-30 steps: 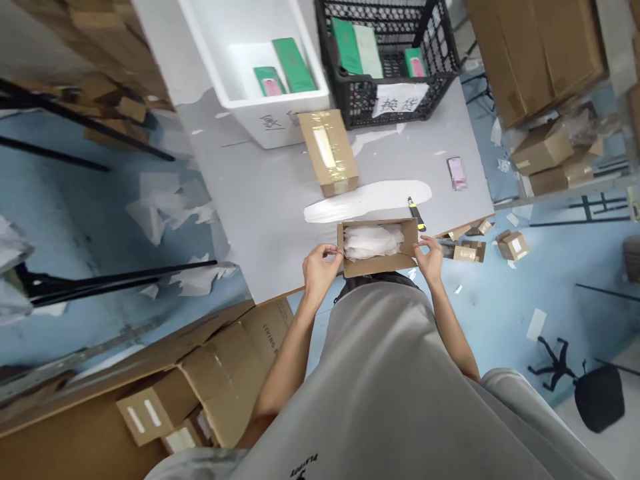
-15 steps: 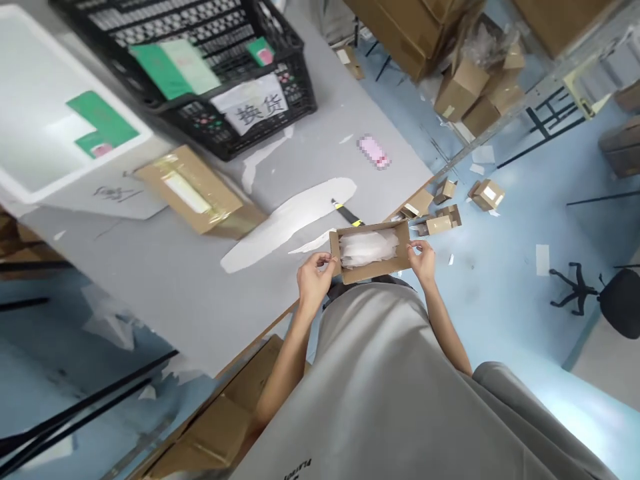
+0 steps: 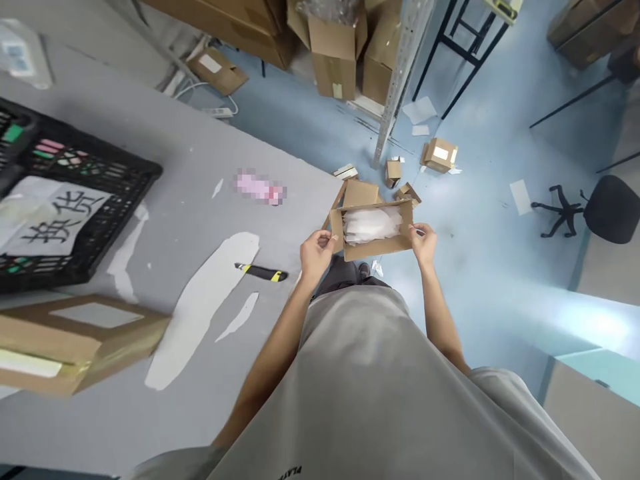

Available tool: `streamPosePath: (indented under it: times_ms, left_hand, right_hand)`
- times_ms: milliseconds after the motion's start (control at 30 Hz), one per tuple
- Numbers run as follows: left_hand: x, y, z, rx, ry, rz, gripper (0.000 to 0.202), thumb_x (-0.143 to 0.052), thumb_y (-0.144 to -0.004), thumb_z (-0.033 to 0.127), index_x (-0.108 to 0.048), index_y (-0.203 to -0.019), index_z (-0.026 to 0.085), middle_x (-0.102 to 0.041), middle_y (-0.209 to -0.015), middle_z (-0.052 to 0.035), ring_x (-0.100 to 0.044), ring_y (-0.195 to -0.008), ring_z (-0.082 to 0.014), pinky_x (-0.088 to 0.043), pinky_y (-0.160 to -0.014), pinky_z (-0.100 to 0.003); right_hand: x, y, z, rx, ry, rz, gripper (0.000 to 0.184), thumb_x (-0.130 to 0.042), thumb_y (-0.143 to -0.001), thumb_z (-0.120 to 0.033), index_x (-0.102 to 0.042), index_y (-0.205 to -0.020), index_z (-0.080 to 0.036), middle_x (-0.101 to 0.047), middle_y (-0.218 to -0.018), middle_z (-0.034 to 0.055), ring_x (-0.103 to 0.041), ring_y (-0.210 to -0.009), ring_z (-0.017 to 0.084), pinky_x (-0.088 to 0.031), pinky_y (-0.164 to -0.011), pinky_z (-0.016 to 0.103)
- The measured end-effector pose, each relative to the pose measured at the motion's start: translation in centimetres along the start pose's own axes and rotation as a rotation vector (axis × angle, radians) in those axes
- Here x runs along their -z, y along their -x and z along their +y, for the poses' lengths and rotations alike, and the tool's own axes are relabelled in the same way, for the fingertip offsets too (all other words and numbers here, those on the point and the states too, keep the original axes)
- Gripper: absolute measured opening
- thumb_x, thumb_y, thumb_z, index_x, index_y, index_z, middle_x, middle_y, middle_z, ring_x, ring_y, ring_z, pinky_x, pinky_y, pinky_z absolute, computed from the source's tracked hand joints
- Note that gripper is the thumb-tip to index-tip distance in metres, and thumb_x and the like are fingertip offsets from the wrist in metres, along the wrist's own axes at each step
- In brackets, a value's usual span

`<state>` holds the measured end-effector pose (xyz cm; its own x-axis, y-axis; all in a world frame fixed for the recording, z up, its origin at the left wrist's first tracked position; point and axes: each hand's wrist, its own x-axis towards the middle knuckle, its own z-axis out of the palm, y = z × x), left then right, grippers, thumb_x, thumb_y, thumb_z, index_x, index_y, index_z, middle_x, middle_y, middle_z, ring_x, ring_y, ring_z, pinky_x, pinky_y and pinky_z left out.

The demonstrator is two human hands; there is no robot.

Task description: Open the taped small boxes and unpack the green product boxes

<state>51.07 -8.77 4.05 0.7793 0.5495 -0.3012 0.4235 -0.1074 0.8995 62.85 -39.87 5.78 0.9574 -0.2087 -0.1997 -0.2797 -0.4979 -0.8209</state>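
Observation:
An open cardboard box [image 3: 379, 249] is held in front of my waist, its top facing me. White wrapping material [image 3: 373, 224] fills most of its inside. My left hand [image 3: 317, 256] pinches the box's left end, and my right hand [image 3: 424, 244] grips the right end with thumb and fingers. Left of my left hand, a black and yellow utility knife [image 3: 264, 273] lies on the grey table [image 3: 200, 167]. Farther back on the table is a pink item [image 3: 259, 187], blurred out by pixelation.
A black crate [image 3: 115, 163] with a paper sign and a taped cardboard box [image 3: 90, 337] stand on the table's left. Several small boxes lie on the blue floor beyond the table edge, near a metal shelf post [image 3: 400, 80]. A black swivel chair [image 3: 611, 210] is at right.
My view and body have turned to the right, so the crate, taped box and knife appear farther left. Both hands keep hold of the open box, which now sits over the floor.

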Motion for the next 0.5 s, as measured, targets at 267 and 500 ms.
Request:
streamPosePath:
  times_ms: [267,500]
  left_hand:
    - [-7.6,-11.3,4.6,-0.027,-0.025,-0.139,0.016,-0.084,-0.088,0.035,-0.073,-0.094,0.026,-0.085,-0.096,-0.0049,-0.083,-0.092,-0.0259,-0.068,-0.096,-0.038]
    - [-12.2,-17.7,8.6,-0.087,-0.106,-0.191,0.011,-0.084,-0.093,0.026,-0.073,-0.095,0.026,-0.089,-0.101,-0.0075,-0.086,-0.097,-0.0289,-0.068,-0.097,-0.04]
  right_hand:
    - [1.4,-9.6,-2.1,-0.053,0.002,0.094,0.035,-0.076,-0.089,-0.059,-0.075,-0.093,-0.024,-0.087,-0.107,0.0125,-0.079,-0.108,0.031,-0.066,-0.104,0.047]
    - [0.6,-16.1,-3.7,-0.134,0.016,0.152,0.028,-0.073,-0.085,-0.053,-0.07,-0.088,-0.026,-0.083,-0.098,0.0104,-0.075,-0.101,0.03,-0.061,-0.102,0.045]
